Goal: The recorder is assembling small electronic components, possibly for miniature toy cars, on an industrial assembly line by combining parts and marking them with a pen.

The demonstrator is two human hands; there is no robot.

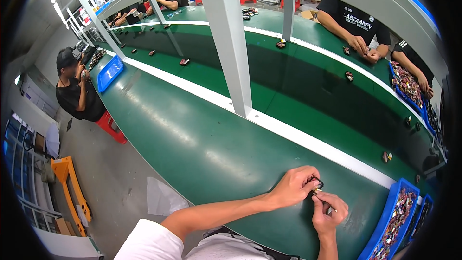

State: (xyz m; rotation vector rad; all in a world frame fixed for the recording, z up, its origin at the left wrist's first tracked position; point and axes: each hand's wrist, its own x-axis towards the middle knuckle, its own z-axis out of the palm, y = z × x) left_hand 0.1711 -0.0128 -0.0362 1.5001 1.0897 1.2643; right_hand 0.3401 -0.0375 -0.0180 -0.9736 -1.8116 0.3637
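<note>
Over the green table (202, 149), my two hands meet close together at the lower right. My left hand (293, 188) has its fingers closed on a small black-rimmed part (316, 182), with bits of red and gold colour showing. Just below it, my right hand (329, 212) is pinched, its thumb and fingertips up against the same part. Whatever sits between those right fingertips is too small to make out. To the right of my hands stands a blue tray (385, 226) filled with many small red, black and gold pieces.
A green conveyor belt (288, 86) carrying scattered small parts runs beyond a white rail (308, 142). A white post (226, 43) rises from that rail. Co-workers sit across the belt and at the far left. A blue tray (110, 73) lies at the table's far left end.
</note>
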